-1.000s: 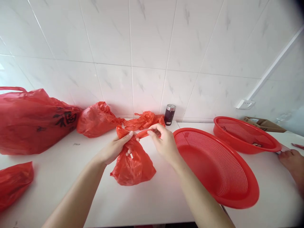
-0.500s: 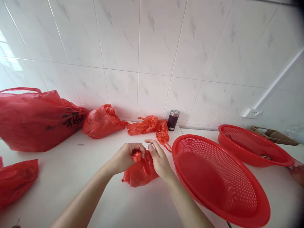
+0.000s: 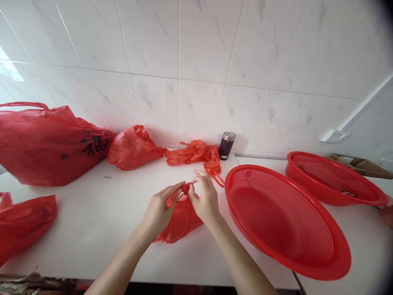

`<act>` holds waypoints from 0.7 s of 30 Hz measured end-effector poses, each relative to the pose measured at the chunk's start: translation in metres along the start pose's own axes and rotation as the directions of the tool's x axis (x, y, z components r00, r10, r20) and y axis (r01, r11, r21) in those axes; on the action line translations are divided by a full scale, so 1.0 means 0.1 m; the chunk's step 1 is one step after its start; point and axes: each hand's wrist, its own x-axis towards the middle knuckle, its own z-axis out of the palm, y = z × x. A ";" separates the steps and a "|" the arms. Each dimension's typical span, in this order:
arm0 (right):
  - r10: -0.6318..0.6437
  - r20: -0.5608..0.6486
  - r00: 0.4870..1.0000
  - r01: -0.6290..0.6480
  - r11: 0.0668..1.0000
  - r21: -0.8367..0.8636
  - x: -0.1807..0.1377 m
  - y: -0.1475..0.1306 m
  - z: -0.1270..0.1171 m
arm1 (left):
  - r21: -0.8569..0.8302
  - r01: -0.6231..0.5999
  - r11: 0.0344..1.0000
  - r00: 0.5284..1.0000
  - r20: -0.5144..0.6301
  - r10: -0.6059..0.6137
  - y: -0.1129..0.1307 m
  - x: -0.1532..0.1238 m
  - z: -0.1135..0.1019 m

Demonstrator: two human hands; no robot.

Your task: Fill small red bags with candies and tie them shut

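Left hand [image 3: 158,211] and right hand [image 3: 206,198], close together, grip the top of a red bag [image 3: 183,219], its body below them. They partly hide it; contents indiscernible.

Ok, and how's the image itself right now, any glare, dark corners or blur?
In the head view: window-like glare on the tiled wall at far left; a dark top-right corner; tile lines fanning outward; left hand and right hand fairly sharp, the other person's hand softer.
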 end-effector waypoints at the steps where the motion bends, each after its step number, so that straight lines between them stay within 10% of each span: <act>1: -0.007 0.000 1.000 0.007 1.000 0.023 0.00 0.01 0.01 | -0.015 0.040 0.999 0.999 -0.009 -0.040 -0.03 -0.03 -0.02; 6: 0.209 0.193 0.959 -0.257 0.928 0.269 0.02 -0.03 0.02 | -0.096 0.095 0.991 0.989 -0.107 -0.105 -0.08 -0.16 -0.10; 12: 0.194 0.627 0.754 -0.416 0.880 0.228 -0.05 -0.09 -0.01 | -0.147 0.003 0.989 0.987 -0.161 -0.027 -0.08 -0.18 -0.07; 21: 0.273 0.265 0.925 -0.361 0.849 0.385 -0.02 -0.01 0.07 | -0.092 0.127 0.988 0.972 -0.189 -0.143 -0.13 -0.24 -0.02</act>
